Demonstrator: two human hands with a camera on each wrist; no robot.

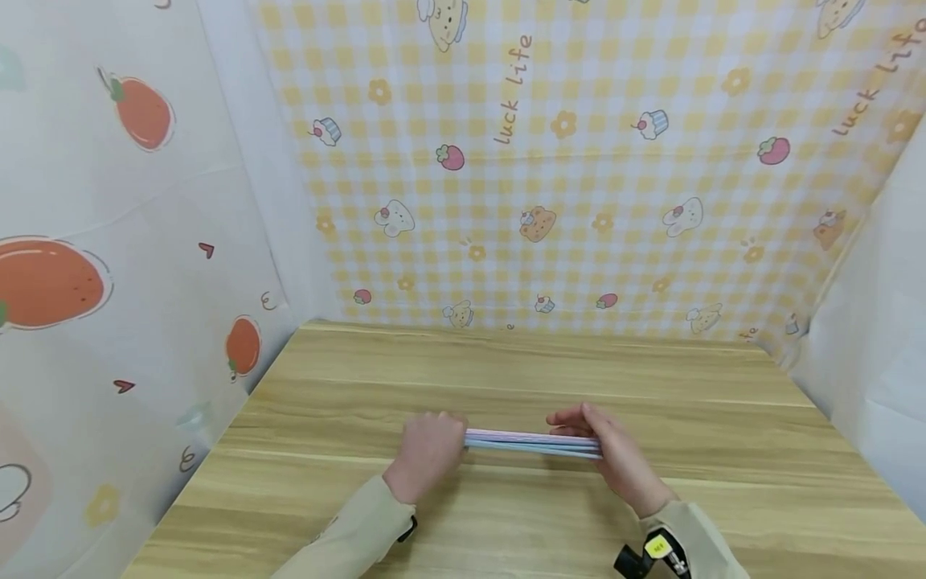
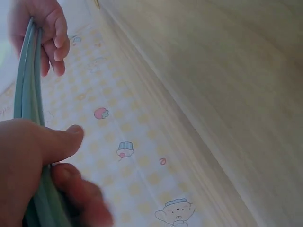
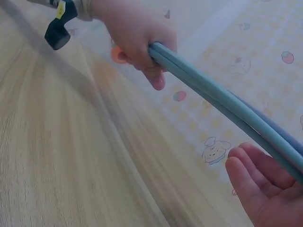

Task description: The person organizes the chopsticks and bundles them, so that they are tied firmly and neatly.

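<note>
A bundle of long, thin, straw-like sticks point(image 1: 531, 442) in pale pink and blue lies sideways between my two hands; in the wrist views they look teal. My left hand point(image 1: 428, 452) grips one end, thumb and fingers curled round it, as the left wrist view shows on the sticks point(image 2: 29, 90). At the other end is my right hand point(image 1: 616, 460). Its fingers are extended, and in the right wrist view the sticks point(image 3: 213, 97) pass over the palm of that hand point(image 3: 270, 194). Whether the right thumb presses on them is hidden.
The hands are above a wooden tabletop point(image 1: 506, 374). A yellow checked cloth point(image 1: 593, 177) hangs behind it, with a white patterned sheet point(image 1: 174, 209) on the left and a white sheet point(image 1: 890, 338) on the right. A black wrist camera point(image 1: 637, 560) sits on the right sleeve.
</note>
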